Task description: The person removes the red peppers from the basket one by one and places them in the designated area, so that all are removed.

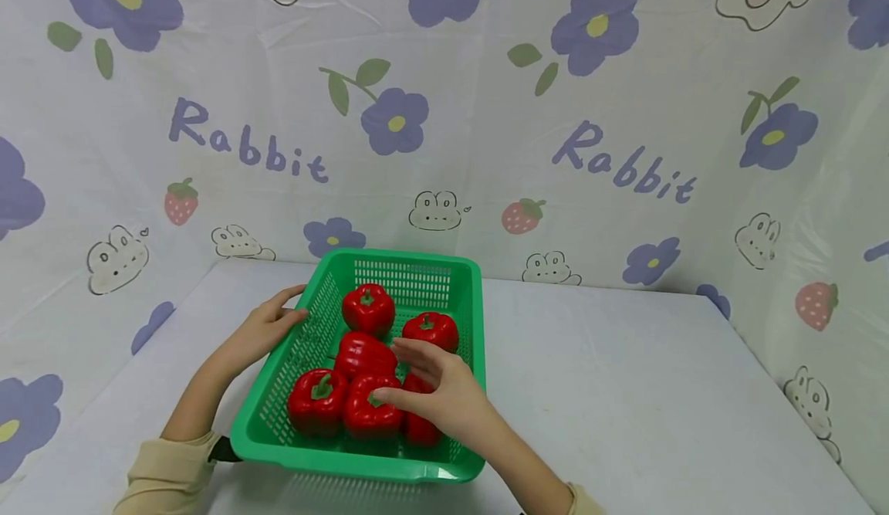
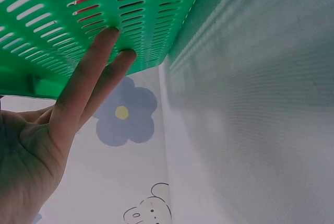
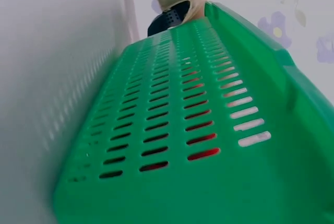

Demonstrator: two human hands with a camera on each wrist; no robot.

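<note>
Six glossy red peppers (image 1: 364, 355) in the green basket (image 1: 347, 465) look light, firm and slippery, best cupped round their sides, with the right hand (image 1: 444, 391) spread wide over them and the left hand (image 1: 267, 328), fingers extended, touching the basket's side.

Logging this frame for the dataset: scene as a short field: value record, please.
Container: rectangular green plastic basket with slotted walls
Support: flat white table
Contents: glossy red bell peppers, at least six visible
Left grip: fingers against the basket's outer left wall
Right grip: over the peppers, thumb and fingers apart; contact unclear
Backdrop: white sheet printed with purple flowers, strawberries, rabbits
</note>
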